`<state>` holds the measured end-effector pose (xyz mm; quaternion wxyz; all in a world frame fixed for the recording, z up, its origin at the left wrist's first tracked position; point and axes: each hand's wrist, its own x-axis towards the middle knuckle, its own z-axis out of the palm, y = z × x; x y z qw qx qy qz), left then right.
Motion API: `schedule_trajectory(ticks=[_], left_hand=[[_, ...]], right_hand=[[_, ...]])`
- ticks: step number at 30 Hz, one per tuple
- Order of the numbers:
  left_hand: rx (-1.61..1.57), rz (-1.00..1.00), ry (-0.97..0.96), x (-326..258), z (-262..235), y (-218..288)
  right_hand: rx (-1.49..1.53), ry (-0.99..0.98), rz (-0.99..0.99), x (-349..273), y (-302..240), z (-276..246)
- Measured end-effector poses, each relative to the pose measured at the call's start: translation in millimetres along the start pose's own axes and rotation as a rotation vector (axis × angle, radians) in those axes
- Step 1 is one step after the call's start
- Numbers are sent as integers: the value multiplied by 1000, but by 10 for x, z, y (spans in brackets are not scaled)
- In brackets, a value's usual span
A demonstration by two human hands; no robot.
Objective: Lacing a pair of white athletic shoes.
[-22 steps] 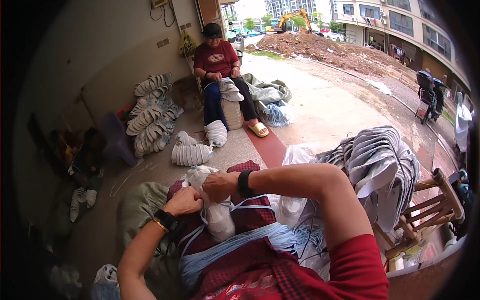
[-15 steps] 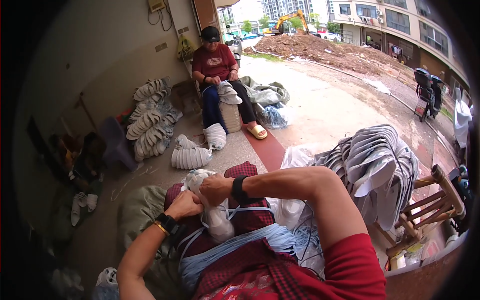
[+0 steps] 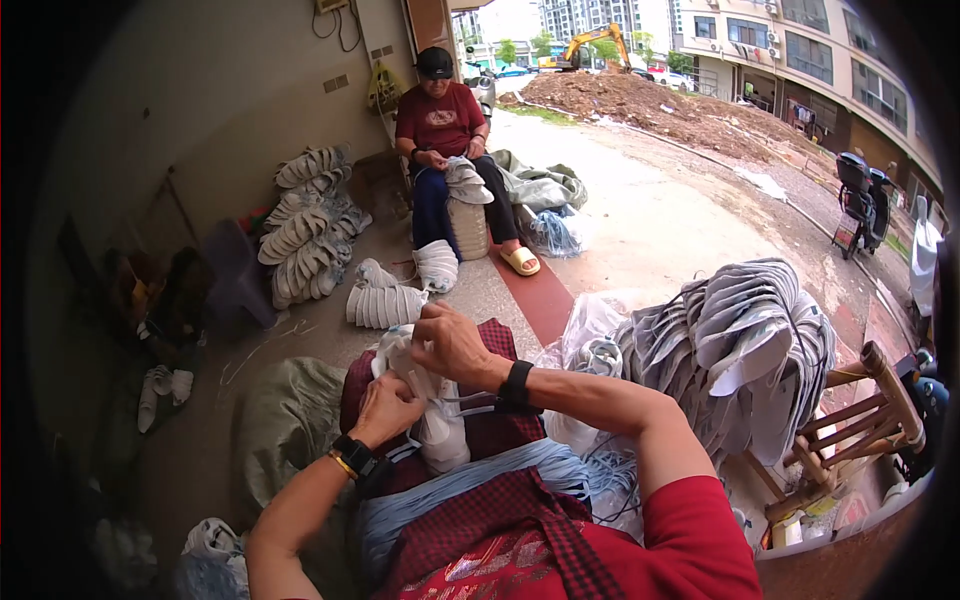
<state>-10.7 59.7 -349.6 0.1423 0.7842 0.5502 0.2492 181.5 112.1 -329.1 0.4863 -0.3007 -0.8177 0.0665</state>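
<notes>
A white shoe upper point(image 3: 443, 440) lies lengthwise across my lap, partly covered by my hands. My left hand point(image 3: 388, 408) is closed in a pinch at its left side; what is between the fingertips is too small to make out. Above the shoe, my right hand point(image 3: 455, 345) is raised with its fingers curled together, slightly blurred. A pale shoelace seems to run up towards it, though the fingers hide its end. Across my waist lies a thick bundle of light blue shoelaces point(image 3: 470, 490), over a dark red checked cloth point(image 3: 500, 345).
Stacked shoe uppers point(image 3: 740, 330) hang over a wooden rack point(image 3: 870, 415) at my right. More uppers point(image 3: 385, 305) lie on the floor ahead, near a seated person point(image 3: 440, 125) handling one. A green sack point(image 3: 285, 420) is at my left, a plastic chair point(image 3: 237, 270) beyond it.
My right hand has lifted from the shoe and moved slightly right and away from me. My left hand stays by the shoe's side. The whole view has shifted a little.
</notes>
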Motion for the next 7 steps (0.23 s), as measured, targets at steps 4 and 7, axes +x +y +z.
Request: schedule_trajectory(ticks=[4, 7], left_hand=[[11, 262, 255, -109, -79, 384], [-357, 287, 438, -95, -652, 1102]], right_hand=[[679, -142, 401, -191, 211, 12], [869, -277, 576, -161, 334, -11]])
